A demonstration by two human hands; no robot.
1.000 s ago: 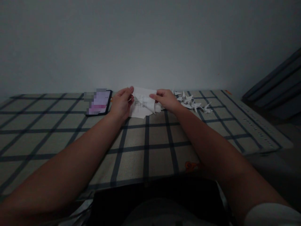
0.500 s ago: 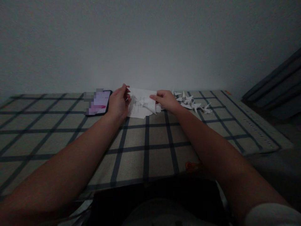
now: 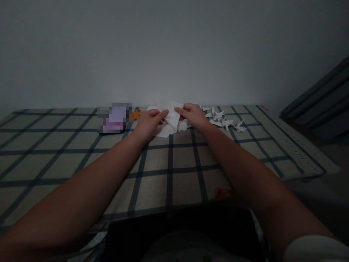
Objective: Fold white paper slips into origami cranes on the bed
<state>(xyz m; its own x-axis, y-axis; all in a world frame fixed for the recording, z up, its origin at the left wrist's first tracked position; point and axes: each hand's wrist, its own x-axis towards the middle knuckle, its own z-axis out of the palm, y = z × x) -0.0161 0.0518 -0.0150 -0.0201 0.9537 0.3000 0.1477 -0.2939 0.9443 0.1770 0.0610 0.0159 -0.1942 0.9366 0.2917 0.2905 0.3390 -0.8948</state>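
Between both hands a small sheet of white paper (image 3: 174, 113) is held up over the table. My left hand (image 3: 151, 122) pinches its left side, thumb on top. On its right side, my right hand (image 3: 193, 115) grips it between thumb and fingers. Beneath lie more white paper pieces (image 3: 163, 132) with torn edges, partly covered by my left hand. Right of my right hand stands a cluster of folded white paper cranes (image 3: 218, 115).
A phone (image 3: 116, 118) with a lit, blurred screen lies to the left. The table wears a checked cloth (image 3: 181, 156) with orange patterns (image 3: 135, 115). A plain wall (image 3: 174, 51) rises behind it. Dark striped fabric (image 3: 321, 98) hangs at the far right.
My left hand has moved right, from beside the papers onto the sheet, and has closed on it. The orange pattern beside the phone is uncovered. My right hand has barely moved.
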